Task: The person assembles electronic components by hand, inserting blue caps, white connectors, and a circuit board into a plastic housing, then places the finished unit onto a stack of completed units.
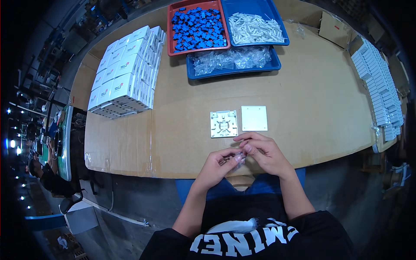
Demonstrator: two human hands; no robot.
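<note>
Hands pinching a small clear plastic packet at the surface edge.
Left hand and right hand grasp it with fingers, close beside the ribbed white square plate and smooth white square cover, laid within reach.

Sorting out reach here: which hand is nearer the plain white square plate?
Right. The right hand sits just below the plain white plate; the left hand is lower and further left, under the ribbed base plate.
</note>
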